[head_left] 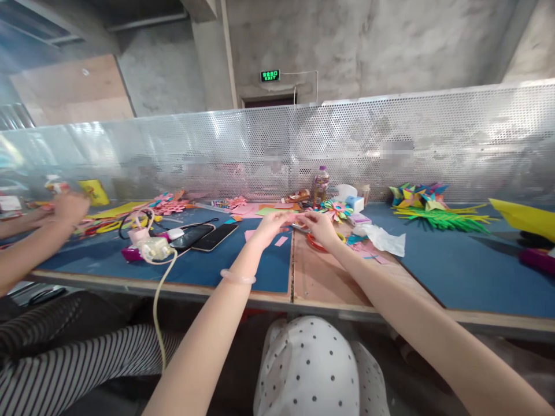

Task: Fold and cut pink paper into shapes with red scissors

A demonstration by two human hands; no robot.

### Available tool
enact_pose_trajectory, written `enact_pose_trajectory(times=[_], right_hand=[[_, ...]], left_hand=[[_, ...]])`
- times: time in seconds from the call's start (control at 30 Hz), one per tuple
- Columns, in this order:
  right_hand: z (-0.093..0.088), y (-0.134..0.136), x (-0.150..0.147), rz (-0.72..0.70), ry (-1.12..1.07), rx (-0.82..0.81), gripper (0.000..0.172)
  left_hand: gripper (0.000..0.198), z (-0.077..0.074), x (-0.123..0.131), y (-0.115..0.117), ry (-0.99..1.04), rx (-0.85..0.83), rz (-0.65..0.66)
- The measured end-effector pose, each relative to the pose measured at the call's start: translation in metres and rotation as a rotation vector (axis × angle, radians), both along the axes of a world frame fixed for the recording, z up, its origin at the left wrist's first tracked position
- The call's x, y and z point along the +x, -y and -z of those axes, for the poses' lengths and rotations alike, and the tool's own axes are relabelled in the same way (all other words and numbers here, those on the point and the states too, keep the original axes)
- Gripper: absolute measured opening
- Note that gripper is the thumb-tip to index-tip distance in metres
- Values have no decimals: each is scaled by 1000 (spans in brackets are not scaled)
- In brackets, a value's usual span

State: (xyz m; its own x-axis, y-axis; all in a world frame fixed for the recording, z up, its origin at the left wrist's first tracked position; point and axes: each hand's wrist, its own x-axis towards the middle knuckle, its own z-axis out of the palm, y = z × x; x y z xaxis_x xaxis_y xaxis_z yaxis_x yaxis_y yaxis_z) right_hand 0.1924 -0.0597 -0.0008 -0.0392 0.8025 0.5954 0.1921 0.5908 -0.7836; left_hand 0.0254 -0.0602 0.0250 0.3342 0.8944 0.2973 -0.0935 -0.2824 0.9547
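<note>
My left hand (274,225) and my right hand (319,227) meet over the middle of the table, fingertips closed in a pinch. Whatever is between the fingers is too small and hidden to make out. Below my left hand a small pink paper strip (281,241) lies on the blue mat. A red-orange loop (315,243), perhaps a scissors handle, shows under my right hand. Just behind that hand sits a multicoloured paper flower (338,210). Pink and orange paper sheets (247,210) are spread beyond my left hand.
Left of my hands lie a phone (215,237) and a power strip (155,248) with a cable hanging off the edge. A purple-capped bottle (321,188) and a crumpled tissue (388,240) stand and lie to the right. A co-worker's hands (71,205) are at far left.
</note>
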Motion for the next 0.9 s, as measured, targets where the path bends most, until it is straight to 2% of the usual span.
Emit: enact_pose_trajectory(times=[0.13,0.23,0.37,0.63,0.9], right_hand=[[3,-1,0,-133,-124,-134,34],[2,2,0,-203,-172,-224,33],[2,4,1,-205,-163,-282,35],[3,3,3,-182,-116,-271,37],[2,2,6,-210,-181,-342,29]], left_hand=[[32,2,-1,-2,-99,111,-30],[31,4,-2,-4,-112,92,-64],[31,6,-2,-5,-109,14,-65],[28,6,-3,-5,-109,-28,-64],[28,10,-4,-13,-138,-105,-71]])
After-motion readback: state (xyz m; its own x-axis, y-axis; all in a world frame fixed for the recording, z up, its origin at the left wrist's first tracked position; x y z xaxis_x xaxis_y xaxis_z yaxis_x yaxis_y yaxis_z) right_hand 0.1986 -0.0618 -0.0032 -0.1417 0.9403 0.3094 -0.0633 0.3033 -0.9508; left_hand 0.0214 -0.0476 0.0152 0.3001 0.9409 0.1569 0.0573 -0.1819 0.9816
